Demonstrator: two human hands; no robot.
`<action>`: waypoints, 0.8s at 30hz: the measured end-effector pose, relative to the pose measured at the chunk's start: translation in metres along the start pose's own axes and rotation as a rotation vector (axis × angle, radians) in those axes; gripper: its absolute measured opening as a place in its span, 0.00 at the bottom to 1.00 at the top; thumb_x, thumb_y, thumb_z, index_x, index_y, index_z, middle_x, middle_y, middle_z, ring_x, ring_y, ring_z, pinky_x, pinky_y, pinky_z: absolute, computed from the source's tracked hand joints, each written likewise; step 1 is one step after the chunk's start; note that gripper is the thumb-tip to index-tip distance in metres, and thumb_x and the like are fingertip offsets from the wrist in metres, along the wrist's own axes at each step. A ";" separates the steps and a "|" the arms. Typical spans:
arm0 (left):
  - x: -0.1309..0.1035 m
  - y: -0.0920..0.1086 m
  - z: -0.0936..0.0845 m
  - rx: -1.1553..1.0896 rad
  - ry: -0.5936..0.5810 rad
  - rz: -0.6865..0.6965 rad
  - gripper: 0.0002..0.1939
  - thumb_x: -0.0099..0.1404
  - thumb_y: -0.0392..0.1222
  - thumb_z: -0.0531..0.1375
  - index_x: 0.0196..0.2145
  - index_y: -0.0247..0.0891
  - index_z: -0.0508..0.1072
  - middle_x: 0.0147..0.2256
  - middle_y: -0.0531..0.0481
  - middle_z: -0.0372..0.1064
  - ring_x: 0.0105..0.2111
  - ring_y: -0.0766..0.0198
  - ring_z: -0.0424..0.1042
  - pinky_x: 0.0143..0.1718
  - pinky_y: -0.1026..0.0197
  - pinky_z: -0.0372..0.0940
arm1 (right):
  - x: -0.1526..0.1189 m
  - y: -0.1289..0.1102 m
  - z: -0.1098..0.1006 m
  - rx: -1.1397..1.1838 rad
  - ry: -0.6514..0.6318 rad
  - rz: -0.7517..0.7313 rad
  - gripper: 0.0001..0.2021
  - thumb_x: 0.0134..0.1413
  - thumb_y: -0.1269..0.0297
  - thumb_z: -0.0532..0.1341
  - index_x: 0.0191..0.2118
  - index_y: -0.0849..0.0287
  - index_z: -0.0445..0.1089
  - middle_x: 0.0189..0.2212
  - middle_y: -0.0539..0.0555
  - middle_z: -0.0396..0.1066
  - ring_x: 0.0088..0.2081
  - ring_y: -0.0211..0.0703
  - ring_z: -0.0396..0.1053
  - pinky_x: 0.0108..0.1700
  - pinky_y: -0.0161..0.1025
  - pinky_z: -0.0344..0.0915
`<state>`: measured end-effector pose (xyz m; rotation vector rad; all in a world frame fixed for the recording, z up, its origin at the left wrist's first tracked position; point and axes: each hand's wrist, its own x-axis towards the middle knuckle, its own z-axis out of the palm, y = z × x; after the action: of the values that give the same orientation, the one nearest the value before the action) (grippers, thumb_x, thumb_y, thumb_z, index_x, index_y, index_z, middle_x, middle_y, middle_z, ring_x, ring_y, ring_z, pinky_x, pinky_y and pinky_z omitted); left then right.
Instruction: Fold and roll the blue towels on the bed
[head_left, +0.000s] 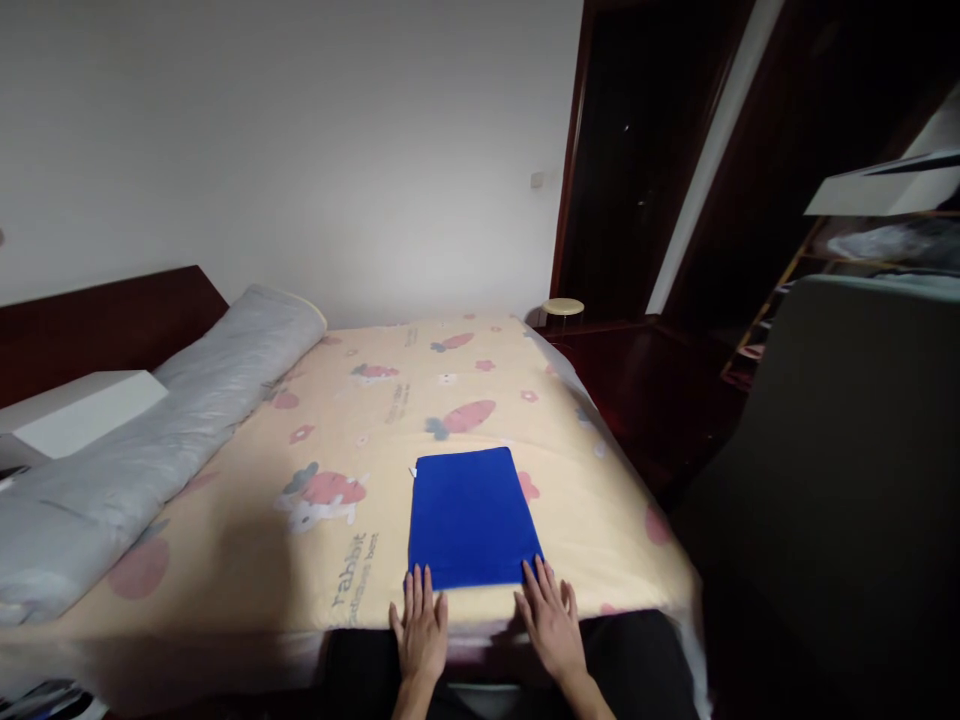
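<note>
A flat blue cloth piece (472,515), roughly rectangular with a small white tag at its far left edge, lies on the bed's patterned yellow sheet (405,410). At its near left corner rests my left hand (420,625), palm down, fingers stretched out and fingertips touching the edge. My right hand (551,620) lies likewise at the near right corner, its fingers spread and its fingertips on the blue edge. Neither hand grips anything. Whether the blue piece is a folded cloth or a cover, I cannot tell.
A rolled grey quilt (202,420) runs along the left side by the dark headboard (112,310), with a white box (90,410) on it. Beyond the bed stands a small round stool (562,306). A dark chair back (832,480) and a loaded shelf (885,230) are to the right.
</note>
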<state>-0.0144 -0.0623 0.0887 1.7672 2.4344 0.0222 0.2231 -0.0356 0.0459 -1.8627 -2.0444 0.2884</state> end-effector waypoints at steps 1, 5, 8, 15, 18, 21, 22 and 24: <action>0.000 0.002 -0.001 0.003 -0.004 -0.004 0.29 0.71 0.50 0.38 0.67 0.46 0.44 0.69 0.50 0.37 0.69 0.58 0.42 0.66 0.38 0.40 | 0.000 -0.007 -0.001 0.004 0.029 -0.003 0.31 0.66 0.44 0.43 0.68 0.55 0.51 0.68 0.59 0.46 0.68 0.58 0.44 0.65 0.65 0.43; -0.001 0.005 -0.001 0.009 0.007 -0.009 0.29 0.71 0.51 0.38 0.67 0.45 0.45 0.69 0.50 0.38 0.68 0.57 0.43 0.66 0.39 0.41 | -0.001 -0.050 -0.001 0.106 0.076 -0.242 0.27 0.69 0.54 0.43 0.70 0.53 0.43 0.69 0.56 0.45 0.68 0.53 0.44 0.66 0.60 0.45; -0.001 0.004 0.003 0.026 0.018 -0.016 0.29 0.70 0.49 0.38 0.67 0.44 0.46 0.69 0.49 0.39 0.68 0.57 0.44 0.66 0.38 0.41 | -0.001 -0.083 0.002 0.187 -0.019 -0.457 0.26 0.69 0.59 0.43 0.70 0.50 0.40 0.69 0.54 0.45 0.68 0.49 0.45 0.66 0.54 0.49; 0.003 -0.001 0.010 0.037 0.025 -0.004 0.29 0.71 0.49 0.38 0.67 0.46 0.46 0.69 0.51 0.39 0.68 0.57 0.43 0.66 0.38 0.39 | 0.008 -0.076 0.001 0.210 -0.202 -0.546 0.26 0.69 0.56 0.46 0.69 0.48 0.43 0.68 0.52 0.46 0.68 0.48 0.46 0.67 0.52 0.49; 0.003 -0.003 0.009 0.007 0.030 0.006 0.29 0.71 0.50 0.38 0.67 0.47 0.46 0.69 0.51 0.40 0.68 0.58 0.44 0.66 0.38 0.40 | 0.014 -0.041 -0.014 0.208 -0.222 -0.520 0.25 0.69 0.60 0.46 0.69 0.48 0.44 0.68 0.52 0.46 0.68 0.46 0.45 0.68 0.51 0.48; 0.002 -0.004 0.011 -0.018 0.074 0.007 0.28 0.71 0.49 0.38 0.67 0.48 0.48 0.68 0.52 0.42 0.68 0.59 0.46 0.65 0.39 0.42 | 0.019 -0.007 -0.032 0.228 -0.263 -0.456 0.24 0.69 0.60 0.45 0.68 0.50 0.49 0.67 0.52 0.50 0.68 0.45 0.46 0.67 0.51 0.49; 0.002 -0.004 0.011 -0.024 0.103 0.000 0.28 0.71 0.49 0.37 0.67 0.47 0.49 0.68 0.51 0.44 0.67 0.59 0.47 0.65 0.40 0.43 | 0.020 0.003 -0.038 0.236 -0.270 -0.418 0.24 0.69 0.59 0.45 0.67 0.51 0.51 0.67 0.53 0.51 0.68 0.46 0.47 0.67 0.51 0.49; 0.002 -0.006 0.013 -0.046 0.166 -0.022 0.29 0.70 0.46 0.38 0.66 0.44 0.52 0.66 0.47 0.51 0.65 0.58 0.53 0.64 0.41 0.45 | 0.022 0.018 -0.046 0.250 -0.271 -0.348 0.23 0.68 0.58 0.45 0.65 0.52 0.57 0.66 0.53 0.54 0.67 0.47 0.49 0.67 0.51 0.51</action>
<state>-0.0187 -0.0631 0.0755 1.7848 2.5431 0.2300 0.2558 -0.0163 0.0839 -1.3529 -2.3366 0.6956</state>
